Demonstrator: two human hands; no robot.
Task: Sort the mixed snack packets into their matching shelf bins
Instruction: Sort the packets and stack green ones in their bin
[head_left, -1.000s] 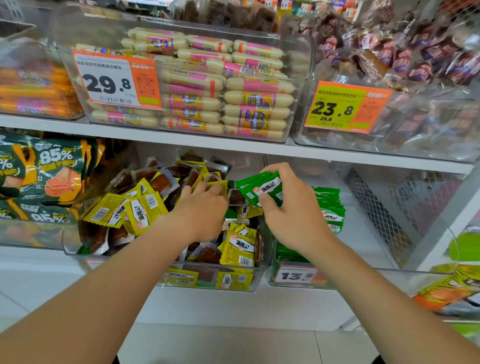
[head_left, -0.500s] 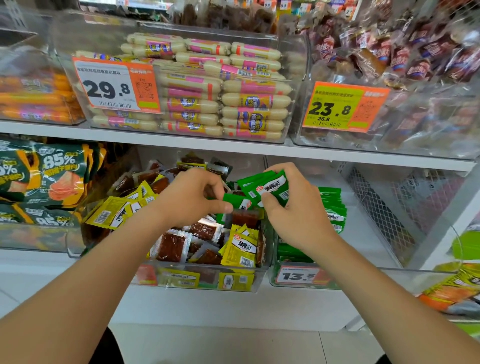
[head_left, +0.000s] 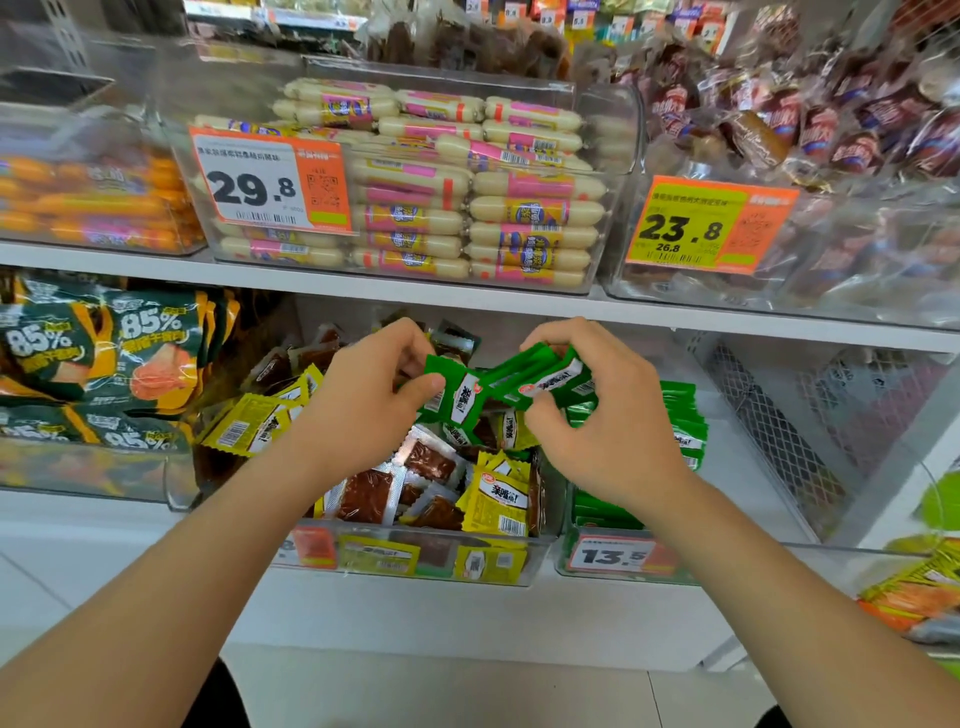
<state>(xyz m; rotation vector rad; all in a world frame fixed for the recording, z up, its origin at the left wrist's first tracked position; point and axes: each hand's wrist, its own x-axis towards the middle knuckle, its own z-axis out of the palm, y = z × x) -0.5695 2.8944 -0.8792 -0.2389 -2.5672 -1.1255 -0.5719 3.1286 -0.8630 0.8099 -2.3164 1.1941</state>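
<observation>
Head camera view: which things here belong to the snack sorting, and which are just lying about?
In the job: left hand pinching a green packet; right hand gripping a green bundle; mixed bin with yellow packets; green-packet bin.
Lying about: white sausages; orange sausages; 85% bags; brown wrapped snacks.

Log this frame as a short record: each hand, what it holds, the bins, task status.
left hand: pinches one green packet
right hand: grips a bundle of green packets
mixed bin: below both hands; holds yellow packets and brown packets
green bin: right of the mixed bin, price tag reads 13.5
status: held packets not yet in the green bin
</observation>
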